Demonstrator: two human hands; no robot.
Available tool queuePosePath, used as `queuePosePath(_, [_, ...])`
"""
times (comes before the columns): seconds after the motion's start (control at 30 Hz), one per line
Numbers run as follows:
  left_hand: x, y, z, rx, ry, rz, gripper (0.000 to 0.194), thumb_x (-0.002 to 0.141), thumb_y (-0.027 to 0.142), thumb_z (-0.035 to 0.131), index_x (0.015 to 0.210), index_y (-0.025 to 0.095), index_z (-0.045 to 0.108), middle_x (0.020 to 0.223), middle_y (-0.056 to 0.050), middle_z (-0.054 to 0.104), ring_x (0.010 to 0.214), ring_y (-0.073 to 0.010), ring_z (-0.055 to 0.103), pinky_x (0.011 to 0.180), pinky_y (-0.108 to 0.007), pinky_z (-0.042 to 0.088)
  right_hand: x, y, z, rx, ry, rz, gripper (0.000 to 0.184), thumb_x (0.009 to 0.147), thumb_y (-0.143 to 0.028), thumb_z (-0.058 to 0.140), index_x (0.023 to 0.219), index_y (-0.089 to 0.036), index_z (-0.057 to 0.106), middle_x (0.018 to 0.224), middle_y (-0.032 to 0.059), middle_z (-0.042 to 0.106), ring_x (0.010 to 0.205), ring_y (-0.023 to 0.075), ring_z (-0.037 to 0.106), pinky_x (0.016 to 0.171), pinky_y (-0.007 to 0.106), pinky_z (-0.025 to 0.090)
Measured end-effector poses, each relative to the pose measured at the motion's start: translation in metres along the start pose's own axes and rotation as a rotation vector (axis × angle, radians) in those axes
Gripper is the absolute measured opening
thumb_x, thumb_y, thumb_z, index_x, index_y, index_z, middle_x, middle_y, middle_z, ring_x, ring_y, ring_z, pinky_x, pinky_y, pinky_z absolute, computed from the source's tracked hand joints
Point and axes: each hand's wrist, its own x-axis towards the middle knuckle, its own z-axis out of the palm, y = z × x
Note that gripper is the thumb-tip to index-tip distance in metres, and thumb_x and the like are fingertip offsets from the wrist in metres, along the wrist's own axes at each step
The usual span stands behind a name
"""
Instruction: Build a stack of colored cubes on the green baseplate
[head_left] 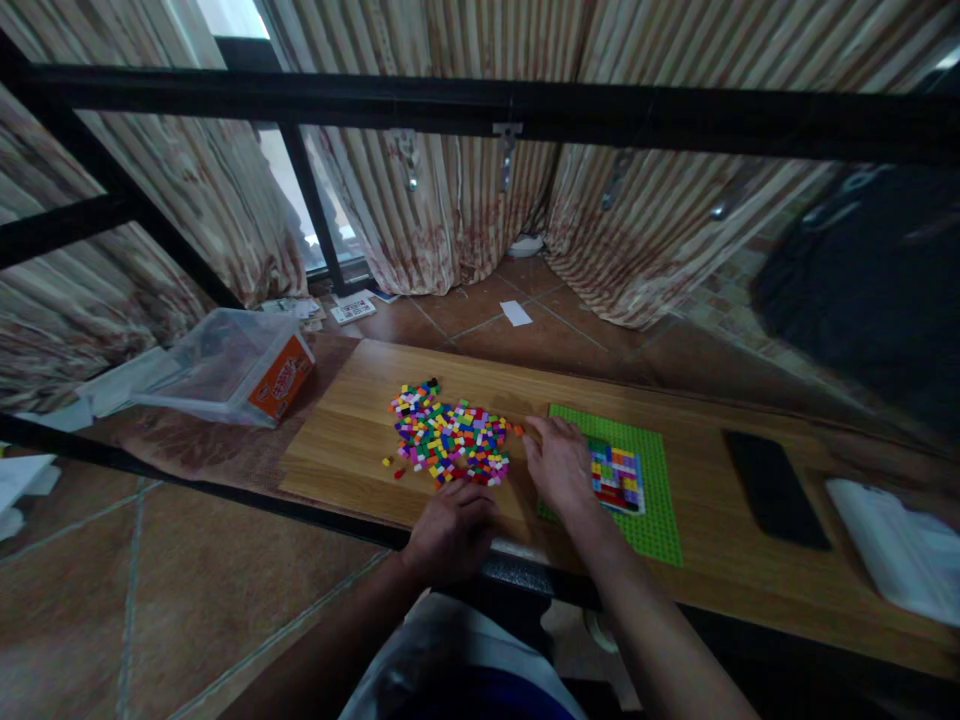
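A heap of small colourful toy building bricks (454, 440) lies on the wooden board in front of me. My right hand (559, 462) reaches over the left part of a green studded baseplate (652, 470), its fingers pinched at an orange brick (517, 430) at the right edge of the heap. Partly hidden behind that hand, a patch of multicoloured bricks (619, 475) with a white border sits on the baseplate. My left hand (454, 530) rests at the near side of the heap, fingers curled in; whatever they may hold is hidden.
A clear plastic box (232, 360) with an orange label stands left of the wooden board (337, 420). To the right lie a black phone-like slab (776, 488) and a white object (892, 545). A dark metal rail (465, 105) crosses in front of striped curtains (450, 200).
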Motion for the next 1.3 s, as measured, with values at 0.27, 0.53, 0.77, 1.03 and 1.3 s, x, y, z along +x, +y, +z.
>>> queuePosePath(0.27, [0.000, 0.000, -0.002, -0.007, -0.028, -0.016, 0.017, 0.083, 0.014, 0.059, 0.097, 0.021, 0.064, 0.103, -0.007, 0.068, 0.094, -0.0221, 0.062, 0.082, -0.038, 0.050, 0.022, -0.016, 0.019, -0.084, -0.191, 0.121, 0.025, 0.094, -0.020, 0.045, 0.102, -0.016, 0.069, 0.109, 0.0130, 0.066, 0.104, 0.0236, 0.058, 0.089, 0.032, 0.041])
queuePosePath(0.53, [0.001, 0.000, -0.004, -0.026, -0.031, -0.025, 0.015, 0.084, 0.015, 0.059, 0.096, 0.021, 0.064, 0.103, -0.007, 0.067, 0.093, -0.0216, 0.062, 0.081, -0.037, 0.051, -0.025, -0.013, -0.006, 0.344, 0.031, 0.126, 0.029, 0.095, -0.023, 0.041, 0.105, -0.019, 0.069, 0.102, 0.0101, 0.069, 0.093, 0.0209, 0.064, 0.084, 0.034, 0.048])
queuePosePath(0.77, [0.001, -0.001, -0.005, -0.008, -0.052, -0.019, 0.016, 0.085, 0.015, 0.058, 0.099, 0.022, 0.064, 0.104, -0.007, 0.067, 0.094, -0.0213, 0.062, 0.083, -0.037, 0.051, -0.082, 0.028, -0.032, 1.120, 0.171, 0.512, 0.031, 0.077, -0.049, 0.070, 0.092, -0.022, 0.072, 0.088, 0.0044, 0.073, 0.077, 0.0195, 0.069, 0.074, 0.038, 0.056])
queuePosePath(1.03, [0.001, -0.001, -0.004, 0.005, -0.041, -0.013, 0.016, 0.085, 0.014, 0.058, 0.098, 0.021, 0.064, 0.103, -0.006, 0.068, 0.093, -0.0204, 0.062, 0.083, -0.037, 0.051, -0.105, 0.091, -0.054, 0.888, 0.266, 0.633, 0.046, 0.070, -0.051, 0.078, 0.103, -0.020, 0.073, 0.087, 0.0066, 0.074, 0.080, 0.0207, 0.069, 0.076, 0.038, 0.056])
queuePosePath(1.3, [0.003, 0.002, -0.005, 0.020, -0.034, -0.010, 0.016, 0.085, 0.015, 0.058, 0.098, 0.022, 0.066, 0.101, -0.006, 0.068, 0.092, -0.0207, 0.062, 0.081, -0.038, 0.051, -0.083, 0.108, -0.037, 0.613, 0.305, 0.348, 0.037, 0.077, -0.055, 0.070, 0.100, -0.027, 0.077, 0.118, 0.0079, 0.063, 0.110, 0.0232, 0.060, 0.096, 0.044, 0.049])
